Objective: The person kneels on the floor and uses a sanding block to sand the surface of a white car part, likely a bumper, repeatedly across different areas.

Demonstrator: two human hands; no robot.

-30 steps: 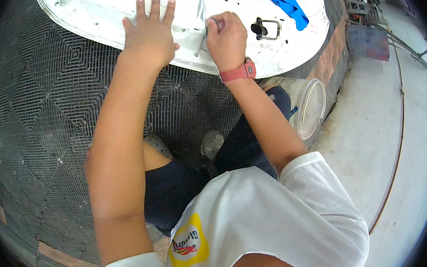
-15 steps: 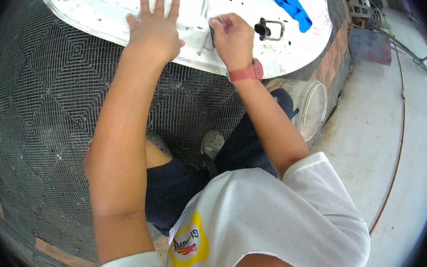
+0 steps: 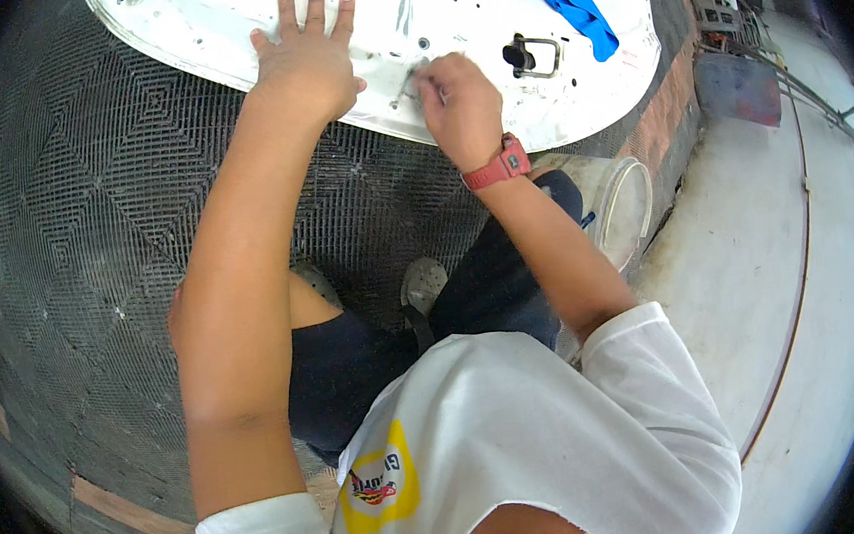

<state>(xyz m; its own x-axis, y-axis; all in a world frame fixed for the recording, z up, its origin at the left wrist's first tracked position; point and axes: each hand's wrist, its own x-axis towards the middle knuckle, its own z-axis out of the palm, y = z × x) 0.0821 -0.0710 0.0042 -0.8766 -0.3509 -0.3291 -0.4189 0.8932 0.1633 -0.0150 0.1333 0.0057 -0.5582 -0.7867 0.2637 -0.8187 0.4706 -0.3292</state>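
Observation:
A white metal panel (image 3: 388,29), resembling a vehicle door, lies across the top of the view with holes and dark marks in it. My left hand (image 3: 306,71) rests flat on it, fingers spread toward the far side. Over the panel's near edge, my right hand (image 3: 463,109) is closed, fingers curled in and smeared a little by motion. Whatever it grips is mostly hidden, with only a dark bit showing at the fingers. To the right of this hand, a black fitting with a rectangular loop (image 3: 536,56) sits on the panel.
A blue cloth (image 3: 567,5) lies on the panel's far right part. Beside my right knee, a whitish bucket (image 3: 623,206) lies tipped over. Dark ribbed matting (image 3: 130,190) covers the floor, with a pale strip (image 3: 736,243) to the right. Various items stand at the far right.
My right hand has drawn back toward me over the panel, its wrist turning slightly. The left hand stays pressed in place.

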